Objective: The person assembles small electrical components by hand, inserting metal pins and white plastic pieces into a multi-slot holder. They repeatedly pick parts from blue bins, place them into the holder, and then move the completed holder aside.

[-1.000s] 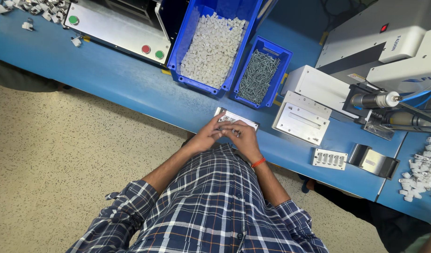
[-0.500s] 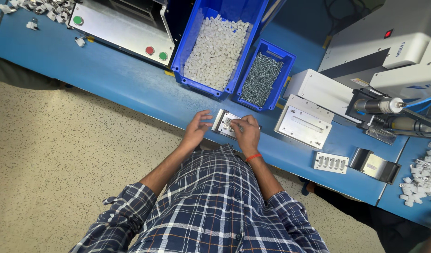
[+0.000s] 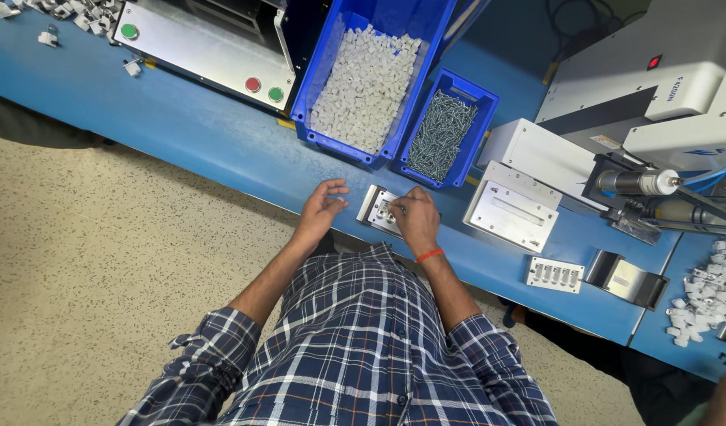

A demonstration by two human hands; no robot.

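Resting flat, metal fixture plate (image 3: pixel 378 210) under right hand (image 3: pixel 416 219) runs table-edgewise.

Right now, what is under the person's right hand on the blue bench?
A small metal fixture plate lies under the right hand. Its left end shows, with slots; the hand covers the rest, so what the fingers hold cannot be seen. The left hand is beside it, open.

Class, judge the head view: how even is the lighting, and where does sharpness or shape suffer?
Head view: lighting even and soft; the blue table runs slanted; left hand and right hand at the small metal fixture look fairly sharp.
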